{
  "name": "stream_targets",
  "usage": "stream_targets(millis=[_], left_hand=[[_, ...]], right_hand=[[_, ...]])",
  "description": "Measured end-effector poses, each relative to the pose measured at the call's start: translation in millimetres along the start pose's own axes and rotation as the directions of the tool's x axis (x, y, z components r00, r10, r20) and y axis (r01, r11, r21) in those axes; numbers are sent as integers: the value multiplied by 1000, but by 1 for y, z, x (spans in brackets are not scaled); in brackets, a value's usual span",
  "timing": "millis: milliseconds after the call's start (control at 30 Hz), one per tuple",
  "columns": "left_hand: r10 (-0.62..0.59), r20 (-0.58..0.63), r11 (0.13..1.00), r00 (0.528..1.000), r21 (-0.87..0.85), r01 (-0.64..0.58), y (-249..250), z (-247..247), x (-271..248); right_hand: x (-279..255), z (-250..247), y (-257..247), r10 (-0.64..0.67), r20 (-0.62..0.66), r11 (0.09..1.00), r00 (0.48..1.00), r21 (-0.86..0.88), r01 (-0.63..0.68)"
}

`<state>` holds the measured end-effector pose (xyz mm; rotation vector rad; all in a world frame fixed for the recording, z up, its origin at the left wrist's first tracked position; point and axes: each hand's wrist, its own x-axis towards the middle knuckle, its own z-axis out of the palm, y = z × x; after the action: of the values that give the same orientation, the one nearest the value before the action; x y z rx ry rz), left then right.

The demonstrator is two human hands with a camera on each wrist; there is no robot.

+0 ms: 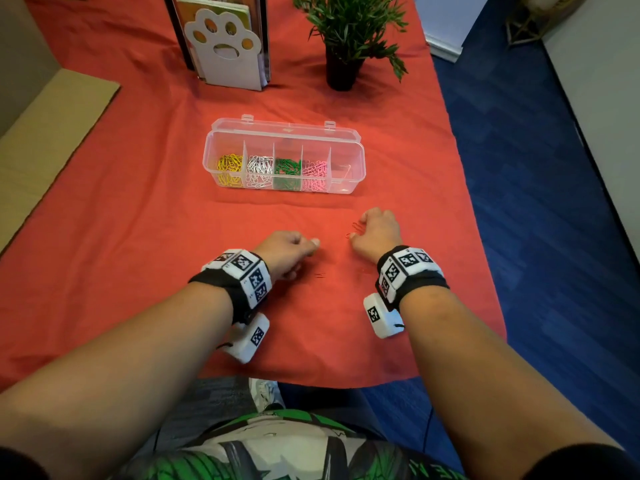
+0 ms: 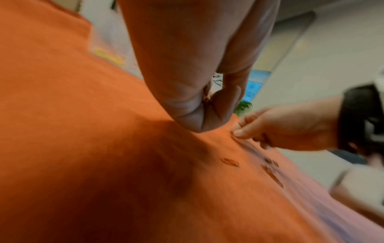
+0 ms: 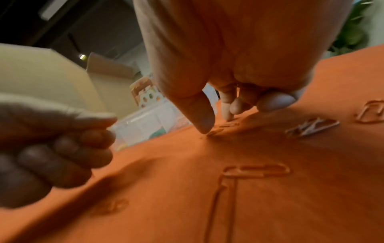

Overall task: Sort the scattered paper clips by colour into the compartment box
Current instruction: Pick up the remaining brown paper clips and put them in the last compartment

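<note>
Right hand, fingers curled down, thumb tip touching a red clip on the cloth just at its thumb side, long axis roughly across the thumb; left hand clenched, contents unclear; compartment box ahead of both hands.

Cloth: orange-red, plain. Box: clear plastic. Clips inside, left to right: yellow, white, green, pink. Loose clips: orange-red, near the cloth's own shade. Wristbands: black, with white blocks bearing black square codes. Plant: green, in black pot. Paw stand: white. Floor: dark blue. Shirt: green, white, black print.
</note>
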<state>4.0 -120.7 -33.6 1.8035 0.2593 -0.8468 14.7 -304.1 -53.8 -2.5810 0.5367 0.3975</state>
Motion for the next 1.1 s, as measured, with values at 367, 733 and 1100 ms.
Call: stream_targets(millis=[367,733,1100], left_hand=[[399,149,531,905,767,-360,-18,13,-1],[160,33,930,987,330,-162,-8,18,-10],[-69,237,858,969,-482,179,-1,6,-30]], right_hand=[[-8,6,-4,-181,0,979,983,-97,181],[-28,-26,20,112,284,327,952,894,-305],[-54,-3,31,100,184,948,978,280,-150]])
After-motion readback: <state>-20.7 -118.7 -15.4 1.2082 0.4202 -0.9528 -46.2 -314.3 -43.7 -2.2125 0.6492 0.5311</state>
